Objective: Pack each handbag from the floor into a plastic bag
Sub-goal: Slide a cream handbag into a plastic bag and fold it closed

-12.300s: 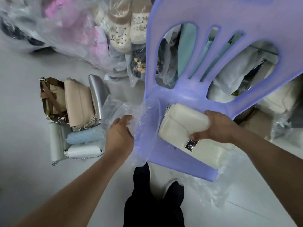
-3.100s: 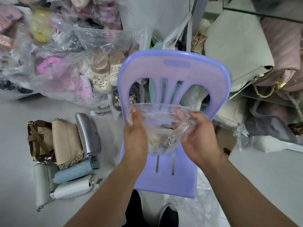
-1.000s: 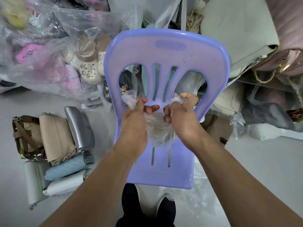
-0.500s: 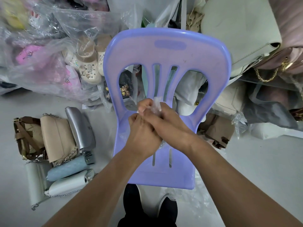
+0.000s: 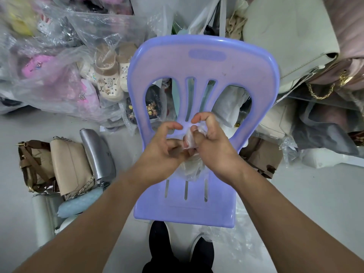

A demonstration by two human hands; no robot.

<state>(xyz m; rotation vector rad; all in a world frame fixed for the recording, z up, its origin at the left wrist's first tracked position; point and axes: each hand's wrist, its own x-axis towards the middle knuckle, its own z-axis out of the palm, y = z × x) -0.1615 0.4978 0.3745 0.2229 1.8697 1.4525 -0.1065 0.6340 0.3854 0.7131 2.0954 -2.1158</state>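
Note:
Over the seat of a purple plastic chair (image 5: 202, 60), both my hands work the gathered top of a clear plastic bag (image 5: 190, 167). The bag hangs below my hands; what is inside it is hidden. My right hand (image 5: 211, 143) pinches the twisted plastic between curled fingers. My left hand (image 5: 164, 148) curls beside it, fingertips on the same plastic. On the floor at the left lie several handbags: a brown one (image 5: 32, 164), a beige one with a chain (image 5: 71, 166), a silver one (image 5: 97, 154), a light blue one (image 5: 78, 202) and a white one (image 5: 42, 217).
Clear sacks of slippers and clogs (image 5: 65, 62) pile up behind the chair at the left. Large cream and pink bags (image 5: 291, 36) fill shelves at the right. Loose plastic (image 5: 234, 245) lies on the floor under the chair's right side. My shoes (image 5: 201, 251) stand below the seat.
My hands, pressed together over the bag's top half a second ago, have parted slightly; the twisted plastic now shows between my right fingers. Earlier they held the bag's mouth wide open.

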